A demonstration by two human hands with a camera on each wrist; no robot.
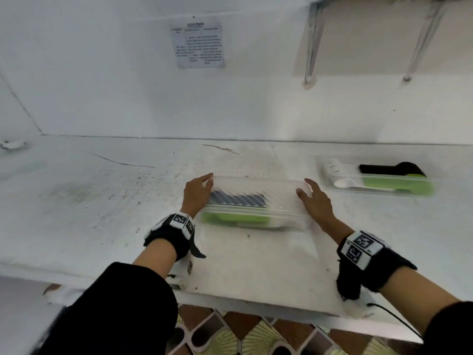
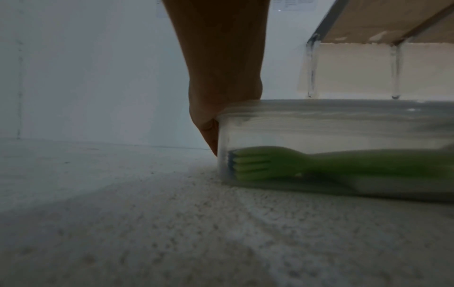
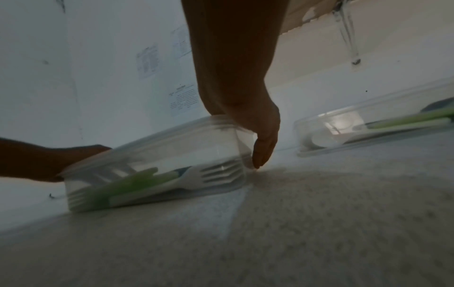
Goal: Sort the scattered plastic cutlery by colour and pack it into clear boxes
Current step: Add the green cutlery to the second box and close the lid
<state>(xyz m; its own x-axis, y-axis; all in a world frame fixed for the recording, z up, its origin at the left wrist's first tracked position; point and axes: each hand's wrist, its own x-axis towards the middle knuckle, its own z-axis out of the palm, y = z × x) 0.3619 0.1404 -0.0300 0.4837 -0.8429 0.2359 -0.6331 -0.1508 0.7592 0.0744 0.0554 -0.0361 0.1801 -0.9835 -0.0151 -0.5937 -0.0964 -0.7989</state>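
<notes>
Around the work area, a white counter [image 1: 102, 201] with dark specks and thin cracks runs to a white wall, where a printed paper sheet [image 1: 197, 43] hangs and a shelf on metal brackets [image 1: 313, 42] sticks out at the upper right. Toward the far right corner of the counter lies a second clear box [image 1: 373, 176] with no lid on it, holding green, black and white cutlery; it is well apart from the hands and nothing stands between. The near clear box [image 1: 256, 201] sits about in the middle of the counter, closer to the front edge than to the wall, with a ribbed clear lid on top. It is blurred in all views, so the pieces inside are hard to count: I can make out a green fork [image 2: 270, 165], a dark blue piece [image 1: 238, 198] and a white fork [image 3: 216, 172]. The left hand [image 1: 195, 194] holds the left end of this box, thumb down along the end wall, while the other fingers are over the lid. The right hand [image 1: 316, 201] lies at the right end with fingers rather straight and relaxed, reaching down beside the wall; I cannot tell if they truly grip it. Both wrists carry black bands with printed marker squares. Patterned floor tiles [image 1: 256, 334] show under the front edge.
</notes>
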